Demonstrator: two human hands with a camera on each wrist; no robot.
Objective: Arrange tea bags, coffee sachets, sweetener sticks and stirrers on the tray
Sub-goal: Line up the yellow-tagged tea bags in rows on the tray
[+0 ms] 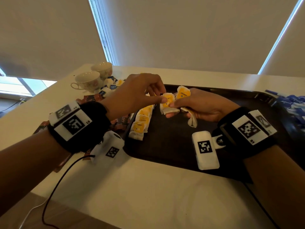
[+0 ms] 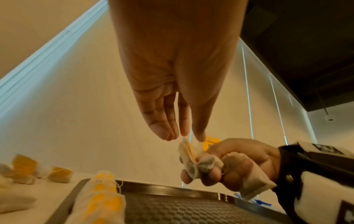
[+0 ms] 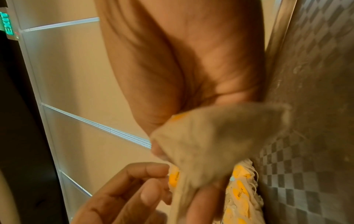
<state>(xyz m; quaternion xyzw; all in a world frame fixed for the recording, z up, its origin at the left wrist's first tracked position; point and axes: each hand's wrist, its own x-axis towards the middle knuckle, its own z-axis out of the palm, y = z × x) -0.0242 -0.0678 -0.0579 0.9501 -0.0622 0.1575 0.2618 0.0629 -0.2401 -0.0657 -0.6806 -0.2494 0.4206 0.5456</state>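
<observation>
The tea-bag step was in hand; the right hand (image 1: 198, 106) clutched a bunch of yellow-tagged tea bags (image 1: 179, 100) above the dark tray (image 1: 173, 146); the left hand (image 1: 137, 91) pinched one tea bag (image 1: 166, 100) from it; the next move probably called for drawing it free and laying it beside the row of tea bags (image 1: 142, 121) below the grip.

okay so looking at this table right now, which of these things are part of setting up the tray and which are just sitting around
Part of the job:
- tray
- tea bags held in the right hand, one pinched by the left hand
- row of tea bags on the tray
- loose tea bags on the table
- brown sachets
- blue packets, type unclear

Just lying about:
- two teacups
- cable
</observation>
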